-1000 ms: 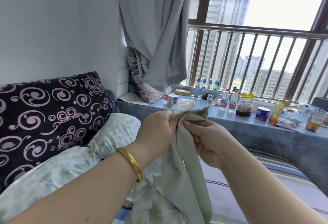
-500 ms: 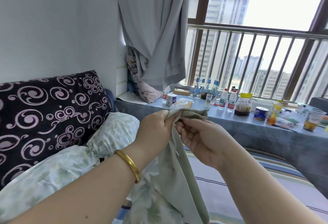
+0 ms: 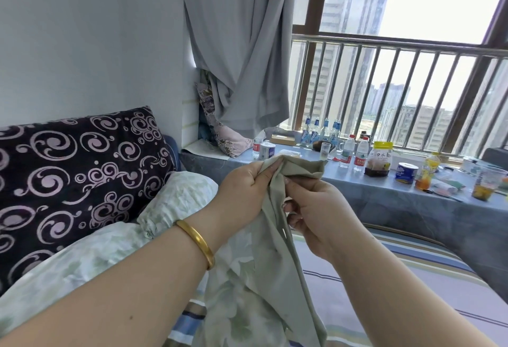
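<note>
Since a second ago my right hand (image 3: 319,214) is a bit lower on the green cloth (image 3: 275,253), thumb and curled fingers pinching its hanging edge, while my left hand (image 3: 242,190) still grips the bunched top corner just beside it. It hangs between both hands, bottom draping onto the striped sheet (image 3: 384,294). Got the pillow (image 3: 176,198) close on the left, open bed to the right

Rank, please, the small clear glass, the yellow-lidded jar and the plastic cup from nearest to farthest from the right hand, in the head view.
From the right hand:
1. Small clear glass, just beyond it.
2. Yellow-lidded jar, mid-ledge.
3. Plastic cup, far right.
</note>
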Available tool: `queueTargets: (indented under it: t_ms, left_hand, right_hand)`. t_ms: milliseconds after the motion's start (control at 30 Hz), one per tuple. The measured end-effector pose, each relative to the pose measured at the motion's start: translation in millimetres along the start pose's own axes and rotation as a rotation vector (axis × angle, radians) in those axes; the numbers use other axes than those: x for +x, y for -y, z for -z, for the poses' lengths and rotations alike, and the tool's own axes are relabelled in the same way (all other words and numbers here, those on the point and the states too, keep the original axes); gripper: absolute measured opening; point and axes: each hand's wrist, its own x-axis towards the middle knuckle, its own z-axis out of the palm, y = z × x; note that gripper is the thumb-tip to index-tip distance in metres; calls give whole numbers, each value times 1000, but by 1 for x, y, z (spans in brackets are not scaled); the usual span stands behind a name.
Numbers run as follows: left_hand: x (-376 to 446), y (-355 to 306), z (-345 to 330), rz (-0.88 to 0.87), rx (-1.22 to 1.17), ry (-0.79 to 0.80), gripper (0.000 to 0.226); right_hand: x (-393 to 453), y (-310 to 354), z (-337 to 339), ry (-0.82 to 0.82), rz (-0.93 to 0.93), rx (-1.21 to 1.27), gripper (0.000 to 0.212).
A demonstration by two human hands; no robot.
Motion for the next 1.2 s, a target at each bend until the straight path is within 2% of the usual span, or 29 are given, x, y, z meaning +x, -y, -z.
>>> queueTargets:
  t_ms: [100, 233, 333, 433, 633, 767, 867, 967, 1033, 1100, 1200]
  left_hand:
    - [-1, -1, -2, -33, 54, 100, 41]
    - [-4, -7, -8, 91, 106, 67, 77]
    - [-3, -10, -15, 151, 124, 13, 58]
    - [1, -10, -18, 230, 0, -3, 49]
    - [4, -14, -19, 322, 12, -61, 54]
    - [-1, -15, -20, 265, 0, -45, 65]
    - [-3, -14, -17, 305, -46, -39, 65]
    - [1, -7, -12, 362, -51, -53, 49]
    - [3, -3, -8, 380, -67, -27, 42]
    - [-1, -3, -6, 350, -154, 19, 50]
    - [-5, -1, -7, 249, -287, 78, 70]
  right_hand:
    - [0, -2, 3, -18, 31, 12, 31]
    - [1, -3, 6, -149, 233, -374, 34]
    - [1, 1, 5, -233, 364, -668, 31]
    - [1, 6, 9, -212, 358, -698, 28]
    - [-2, 6, 15, -196, 472, -888, 19]
    - [-2, 5, 14, -195, 647, -1066, 18]
    - [-2, 2, 15, -171, 686, -1132, 17]
    - [-5, -1, 16, -159, 676, -1065, 11]
    - [-7, 1, 18, -129, 542, -910, 13]
    - [-8, 6, 18, -100, 357, -670, 15]
    - [-8, 13, 14, -56, 25, -152, 23]
